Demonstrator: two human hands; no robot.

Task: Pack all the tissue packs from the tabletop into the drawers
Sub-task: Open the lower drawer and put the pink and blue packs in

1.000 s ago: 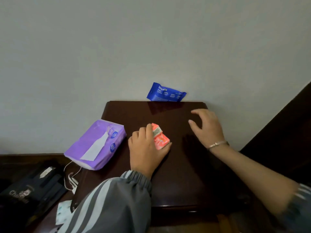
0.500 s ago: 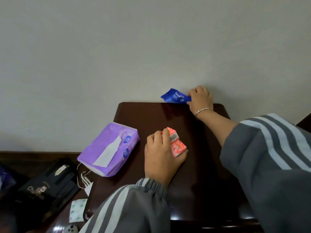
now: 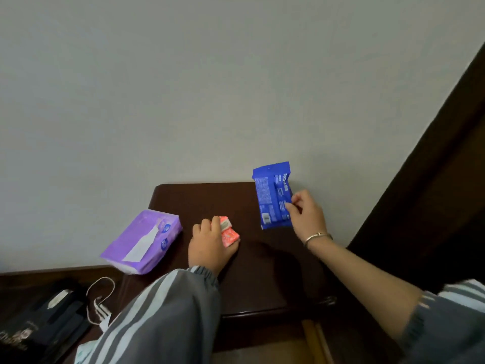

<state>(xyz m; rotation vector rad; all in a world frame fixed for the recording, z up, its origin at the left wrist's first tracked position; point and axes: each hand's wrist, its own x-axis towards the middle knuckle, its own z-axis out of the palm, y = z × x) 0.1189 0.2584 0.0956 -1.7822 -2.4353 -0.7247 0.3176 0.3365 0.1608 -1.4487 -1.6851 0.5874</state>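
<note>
My right hand (image 3: 305, 215) pinches a blue tissue pack (image 3: 271, 195) by its right edge and holds it upright above the back right of the dark wooden tabletop (image 3: 262, 271). My left hand (image 3: 210, 245) rests on the tabletop, fingers closed around a small orange-red tissue pack (image 3: 229, 232). A large purple tissue pack (image 3: 143, 240) lies at the table's left edge, partly overhanging it. No drawer shows in this view.
A pale wall stands directly behind the table. Dark wooden furniture (image 3: 433, 179) rises on the right. Lower left, a black box (image 3: 34, 329), a white cord (image 3: 99, 300) and a small pale packet (image 3: 81, 353) lie on a lower dark surface.
My right hand has lifted the blue pack away from the wall and turned it upright, toward me. My left hand keeps its hold on the orange-red pack.
</note>
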